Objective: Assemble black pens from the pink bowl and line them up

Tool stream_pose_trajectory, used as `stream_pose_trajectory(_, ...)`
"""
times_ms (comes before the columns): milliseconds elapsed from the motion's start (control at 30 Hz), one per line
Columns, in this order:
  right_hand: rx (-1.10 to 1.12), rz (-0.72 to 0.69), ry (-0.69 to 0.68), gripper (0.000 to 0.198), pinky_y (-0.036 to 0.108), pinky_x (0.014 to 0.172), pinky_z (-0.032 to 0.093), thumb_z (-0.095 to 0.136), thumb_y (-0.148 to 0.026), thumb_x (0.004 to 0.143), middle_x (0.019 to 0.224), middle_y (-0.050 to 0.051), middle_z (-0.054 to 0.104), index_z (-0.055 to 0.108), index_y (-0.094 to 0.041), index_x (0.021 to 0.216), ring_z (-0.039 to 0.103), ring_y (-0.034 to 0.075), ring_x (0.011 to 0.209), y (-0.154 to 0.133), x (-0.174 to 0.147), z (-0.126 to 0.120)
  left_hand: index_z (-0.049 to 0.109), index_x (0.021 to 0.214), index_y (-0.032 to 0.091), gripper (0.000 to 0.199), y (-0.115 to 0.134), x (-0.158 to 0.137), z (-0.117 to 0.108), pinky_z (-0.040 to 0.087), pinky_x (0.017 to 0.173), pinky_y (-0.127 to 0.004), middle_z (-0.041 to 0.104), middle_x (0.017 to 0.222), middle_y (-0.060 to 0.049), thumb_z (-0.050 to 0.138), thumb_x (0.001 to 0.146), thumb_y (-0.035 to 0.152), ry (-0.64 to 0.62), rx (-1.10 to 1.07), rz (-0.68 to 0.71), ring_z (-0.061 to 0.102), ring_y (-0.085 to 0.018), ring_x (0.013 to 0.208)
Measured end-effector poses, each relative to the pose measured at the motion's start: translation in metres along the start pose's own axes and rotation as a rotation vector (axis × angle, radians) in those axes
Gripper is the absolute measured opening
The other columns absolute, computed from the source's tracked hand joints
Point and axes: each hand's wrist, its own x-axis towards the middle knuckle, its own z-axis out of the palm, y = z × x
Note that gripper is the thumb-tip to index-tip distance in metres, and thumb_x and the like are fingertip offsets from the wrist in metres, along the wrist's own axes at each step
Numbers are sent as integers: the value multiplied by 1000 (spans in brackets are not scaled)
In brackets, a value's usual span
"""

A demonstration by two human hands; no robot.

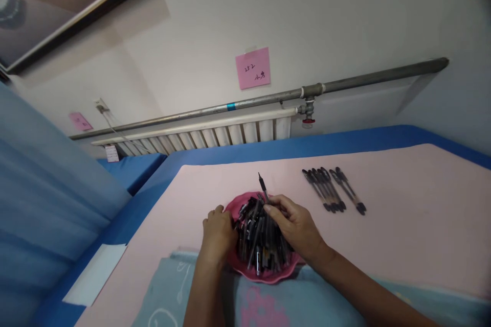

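My right hand (293, 225) pinches an uncapped pen (263, 184) with a dark grip, its tip pointing up and away over the bowl. Beneath it is a pink bowl (268, 280) with a wavy rim, heaped with many dark and clear pens and pen parts (261, 237). At the bowl's left rim, my left hand (218, 230) is closed with its fingers curled against the edge; some fingertips are hidden. To the right, several capped pens (324, 189) lie side by side on the pink cloth, with a small gap before the rightmost ones.
The pink cloth (402, 214) covers a blue surface (238, 152). A light-blue patterned fabric (172, 286) lies at the near edge. White paper (95, 273) and a blue curtain (46, 189) are on the left. A radiator (230, 133) and pipe (192, 114) run along the wall.
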Motion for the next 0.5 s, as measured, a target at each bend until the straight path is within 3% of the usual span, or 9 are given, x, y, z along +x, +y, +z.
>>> stream_pose_trajectory(167,-6,0,-4,17,23,58,45,50,-34,78,67,-2,59,57,-19,78,56,14,61,-2,0,0,66,93,17,31,5,4,2,31,88,-49,42,131,-19,53,65,20,85,-45,6,34,-38,118)
stream_pose_trajectory(367,-38,-5,-6,17,23,58,44,51,-35,77,66,-2,59,57,-19,77,56,14,61,1,0,1,69,88,16,27,14,3,7,28,90,-52,43,130,-20,51,70,24,66,-27,36,32,-40,120)
stream_pose_trajectory(500,-39,-27,-2,17,22,57,44,51,-35,77,66,-2,59,58,-19,77,56,13,61,2,1,1,68,91,17,29,18,4,6,30,91,-49,43,132,-16,49,71,23,23,60,-20,34,-36,120)
